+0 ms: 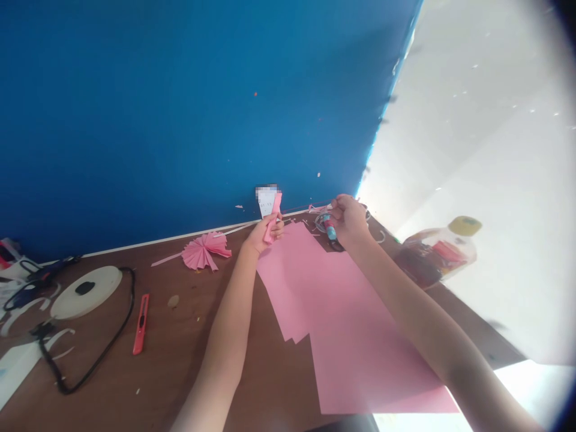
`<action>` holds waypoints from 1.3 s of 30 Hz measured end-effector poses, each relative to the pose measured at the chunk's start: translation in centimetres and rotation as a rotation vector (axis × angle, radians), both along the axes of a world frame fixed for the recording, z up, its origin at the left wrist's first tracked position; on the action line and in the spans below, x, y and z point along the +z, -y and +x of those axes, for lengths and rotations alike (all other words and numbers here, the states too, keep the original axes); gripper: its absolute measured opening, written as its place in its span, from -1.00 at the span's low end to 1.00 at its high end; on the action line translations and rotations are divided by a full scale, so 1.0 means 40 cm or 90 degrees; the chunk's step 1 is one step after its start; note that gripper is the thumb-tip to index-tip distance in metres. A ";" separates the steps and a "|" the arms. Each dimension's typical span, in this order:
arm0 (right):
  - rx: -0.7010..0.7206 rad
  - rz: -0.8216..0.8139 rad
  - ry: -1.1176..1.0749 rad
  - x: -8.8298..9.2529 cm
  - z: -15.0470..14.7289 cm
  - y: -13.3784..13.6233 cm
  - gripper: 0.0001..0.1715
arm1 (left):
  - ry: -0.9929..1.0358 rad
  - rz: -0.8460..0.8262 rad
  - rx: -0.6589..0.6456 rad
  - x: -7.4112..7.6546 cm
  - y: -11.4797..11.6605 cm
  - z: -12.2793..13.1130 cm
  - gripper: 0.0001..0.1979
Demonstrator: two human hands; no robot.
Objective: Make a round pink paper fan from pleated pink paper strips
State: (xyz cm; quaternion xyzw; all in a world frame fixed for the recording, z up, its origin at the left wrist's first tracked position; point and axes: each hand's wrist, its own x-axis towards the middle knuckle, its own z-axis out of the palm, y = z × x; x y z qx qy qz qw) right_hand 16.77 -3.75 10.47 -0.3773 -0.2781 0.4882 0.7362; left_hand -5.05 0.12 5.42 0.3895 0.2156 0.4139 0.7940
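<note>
While the left hand (264, 235) clamps a narrow, folded pink paper strip (274, 213) jutting above its grip, best squeezed evenly so folds align, the right hand (351, 218), its hold unclear, curls beside a blue-and-pink cylindrical tube (330, 227).

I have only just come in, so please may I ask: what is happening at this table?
A person's left grip holds a narrow piece of folded pink paper upright. The right grip is at a blue-and-red tube; I cannot tell whether it holds it. Flat pink sheets lie on the brown table. Left of them are a pleated pink paper fan and a red utility knife.
</note>
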 end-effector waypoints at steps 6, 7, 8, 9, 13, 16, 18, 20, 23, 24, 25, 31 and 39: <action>-0.021 -0.020 0.008 0.006 0.015 -0.001 -0.85 | 0.092 -0.033 0.040 0.006 0.004 -0.004 -0.82; -0.027 -0.026 0.004 0.005 0.017 -0.001 -0.86 | 0.096 -0.036 0.043 0.007 0.006 -0.004 -0.81; -0.033 -0.030 0.000 0.003 0.018 -0.001 -0.86 | 0.095 -0.039 0.046 0.009 0.007 -0.003 -0.81; -0.035 -0.032 -0.005 0.002 0.018 -0.001 -0.86 | 0.094 -0.041 0.050 0.010 0.008 -0.003 -0.82; -0.019 -0.033 -0.031 -0.001 0.019 -0.005 -0.87 | 0.102 -0.024 0.059 0.009 0.009 -0.002 -0.82; -0.005 -0.040 -0.040 -0.006 0.016 -0.010 -0.85 | 0.099 -0.009 0.056 0.007 0.007 -0.001 -0.77; 0.047 -0.064 -0.027 -0.015 0.011 -0.014 -0.83 | 0.086 -0.001 0.065 0.006 0.008 0.003 -0.76; 0.136 -0.110 -0.009 -0.030 0.000 -0.016 -0.83 | 0.064 0.015 0.075 0.007 0.009 0.007 -0.75; 0.238 -0.169 0.018 -0.060 -0.027 -0.016 -0.87 | 0.010 0.049 0.071 0.011 0.009 0.013 -0.75; 0.254 -0.173 0.033 -0.070 -0.038 -0.015 -0.88 | -0.005 0.059 0.069 0.012 0.009 0.014 -0.75; 0.263 -0.168 0.051 -0.079 -0.050 -0.012 -0.88 | -0.015 0.066 0.067 0.013 0.009 0.015 -0.74; 0.291 -0.075 0.205 -0.113 -0.115 0.016 -0.89 | -0.051 0.082 0.085 0.014 0.011 0.021 -0.66; 0.131 0.076 0.524 -0.175 -0.132 0.011 -0.75 | -0.055 0.110 0.088 0.009 0.012 0.036 -0.64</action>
